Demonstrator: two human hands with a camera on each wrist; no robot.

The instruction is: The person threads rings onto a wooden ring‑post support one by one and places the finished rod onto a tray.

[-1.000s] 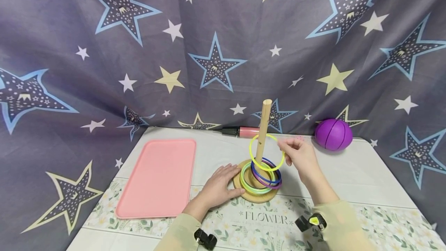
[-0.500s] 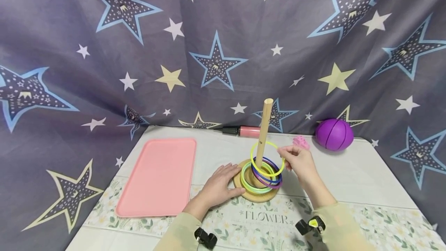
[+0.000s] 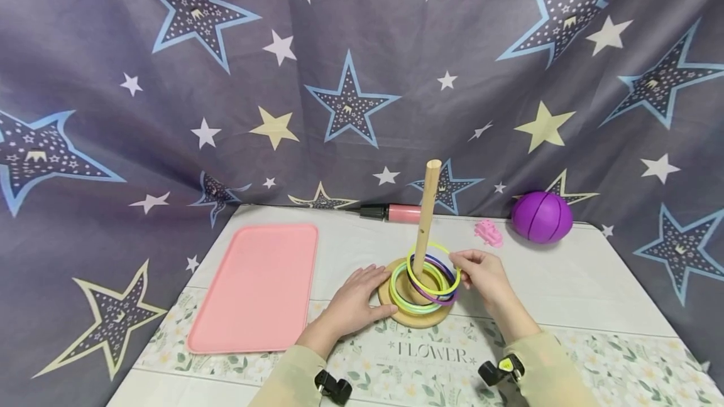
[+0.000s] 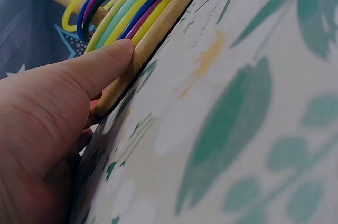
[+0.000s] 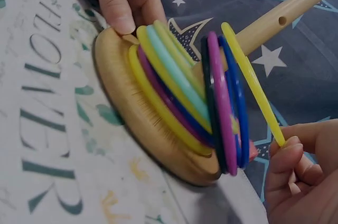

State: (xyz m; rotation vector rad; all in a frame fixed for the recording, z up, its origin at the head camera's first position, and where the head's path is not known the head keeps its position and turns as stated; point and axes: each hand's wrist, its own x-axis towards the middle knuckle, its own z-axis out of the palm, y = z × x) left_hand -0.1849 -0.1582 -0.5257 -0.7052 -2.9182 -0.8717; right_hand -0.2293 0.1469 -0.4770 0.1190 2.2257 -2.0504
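Observation:
Upright on the table stands a wooden post (image 3: 427, 215) on a round wooden base (image 3: 415, 320). Several coloured rings (image 5: 174, 76) lie round its foot; some upper ones, including a blue ring (image 5: 242, 108), sit tilted. My right hand (image 3: 488, 275) pinches a yellow ring (image 5: 254, 83) between thumb and fingertips at its right side. This ring encircles the lower post, tilted, just over the blue and purple ones. My left hand (image 3: 357, 300) rests against the left side of the base, fingers extended and thumb (image 4: 108, 63) on its rim.
A pink tray (image 3: 254, 287) lies to the left. At the back are a pump with a pink barrel (image 3: 404, 213), a small pink toy (image 3: 489, 233) and a purple ball (image 3: 542, 217). A star-patterned curtain (image 3: 243, 99) hangs behind the table.
My right hand has lowered the yellow ring along the post towards the stacked rings. The pink toy has come into view behind it. My left hand has stayed on the base.

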